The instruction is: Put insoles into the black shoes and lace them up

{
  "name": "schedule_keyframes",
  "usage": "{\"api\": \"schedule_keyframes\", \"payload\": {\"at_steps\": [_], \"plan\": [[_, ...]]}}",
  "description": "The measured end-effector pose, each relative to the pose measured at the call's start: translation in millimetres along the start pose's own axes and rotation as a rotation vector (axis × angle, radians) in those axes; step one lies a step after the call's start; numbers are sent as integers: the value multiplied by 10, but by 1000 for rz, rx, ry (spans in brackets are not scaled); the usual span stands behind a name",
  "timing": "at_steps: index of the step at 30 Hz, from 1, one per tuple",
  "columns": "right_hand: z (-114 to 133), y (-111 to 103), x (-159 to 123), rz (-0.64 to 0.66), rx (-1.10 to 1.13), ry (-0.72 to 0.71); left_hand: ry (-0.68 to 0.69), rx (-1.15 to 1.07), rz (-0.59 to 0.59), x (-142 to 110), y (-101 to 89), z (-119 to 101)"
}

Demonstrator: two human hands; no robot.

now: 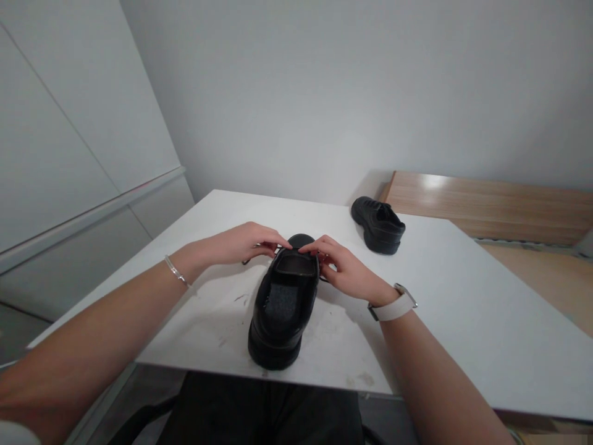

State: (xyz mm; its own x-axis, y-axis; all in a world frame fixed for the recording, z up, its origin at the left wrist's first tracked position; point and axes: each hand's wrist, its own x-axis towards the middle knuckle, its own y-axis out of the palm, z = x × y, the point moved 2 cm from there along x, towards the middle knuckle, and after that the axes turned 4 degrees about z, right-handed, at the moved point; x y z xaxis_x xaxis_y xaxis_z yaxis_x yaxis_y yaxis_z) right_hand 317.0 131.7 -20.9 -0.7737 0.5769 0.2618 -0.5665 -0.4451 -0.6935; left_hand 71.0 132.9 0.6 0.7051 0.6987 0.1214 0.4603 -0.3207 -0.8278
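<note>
A black shoe stands on the white table in front of me, its heel towards me and its toe pointing away. My left hand grips the left side of the shoe's upper near the tongue, index finger on the tongue's top edge. From the right, my right hand holds the opposite side in the same way, its other fingers curled. A dark lace end pokes out below the left hand. The laced part lies mostly hidden behind the tongue and fingers.
Another black shoe rests at the back of the white table, to the right. Behind it is a wood-grain board along the wall. A white panel stands at the left. The table's front edge runs just before my lap.
</note>
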Motion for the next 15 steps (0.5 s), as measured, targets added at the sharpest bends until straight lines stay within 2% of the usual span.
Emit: {"api": "schedule_keyframes", "payload": {"at_steps": [5, 8, 15], "plan": [[-20, 13, 1, -4, 29, 38, 65, 57, 54, 129, -87, -122], [-32, 17, 1, -3, 39, 38, 54, 50, 120, 168, -130, -160], [-20, 22, -9, 1, 60, 26, -36, 41, 164, 29, -157, -118]]}}
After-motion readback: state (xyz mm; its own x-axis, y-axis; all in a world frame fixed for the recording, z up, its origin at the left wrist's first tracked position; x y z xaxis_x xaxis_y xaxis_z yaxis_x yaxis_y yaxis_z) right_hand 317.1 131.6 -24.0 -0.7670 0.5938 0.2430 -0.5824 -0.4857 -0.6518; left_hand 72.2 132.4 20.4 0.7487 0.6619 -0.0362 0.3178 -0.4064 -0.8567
